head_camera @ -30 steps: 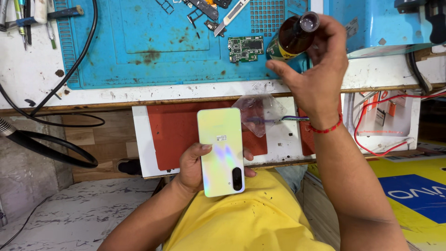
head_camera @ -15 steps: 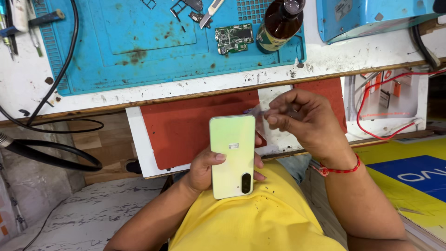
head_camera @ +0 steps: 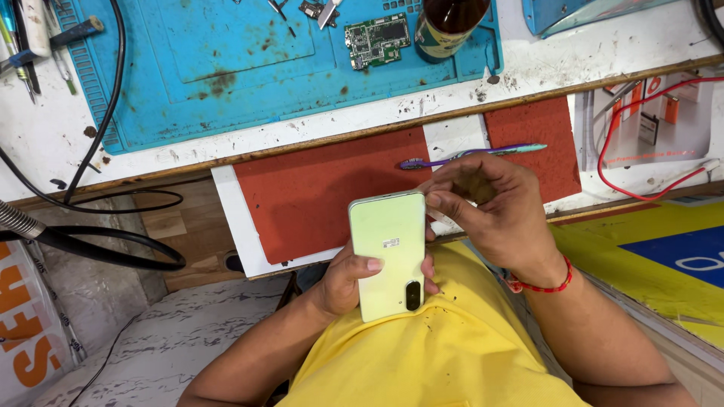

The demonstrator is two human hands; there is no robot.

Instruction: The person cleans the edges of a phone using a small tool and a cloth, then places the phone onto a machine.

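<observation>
Holding 1 pale green phone (head_camera: 389, 255) back-up against the lap, the left hand (head_camera: 348, 280) cradles it from beneath: thumb laid across the back cover, fingertips curling round the far edge. That grip is closed on the phone, keeping it steady and angled toward the wearer, camera end nearest the yellow shirt (head_camera: 452, 354).

Right hand (head_camera: 494, 207) sits at the phone's top right corner, fingers pinched together and touching the edge there. Whether something small is between those fingertips cannot be told; the pinch itself is closed at the corner, likely working the seam.

Relative to the phone:
- 1 red pad (head_camera: 317, 188) lies just beyond it on a pull-out surface, probably a soft rest for parts.
- 1 purple-and-teal toothbrush (head_camera: 483, 154) lies just past the right hand, across the pad's white gap, within easy reach.
- 1 blue work mat (head_camera: 226, 68) sits farther off on the upper surface (head_camera: 45, 143).
- 1 green circuit board (head_camera: 377, 39) rests on that mat, well beyond the phone.
- 1 brown bottle (head_camera: 451, 21) stands beside the board, upright.
- 2 black cables (head_camera: 113, 249) loop off to the phone's left.
- 1 red wire (head_camera: 603, 151) curls away to its right.

1 red thread band (head_camera: 539, 285) circles the right wrist.
</observation>
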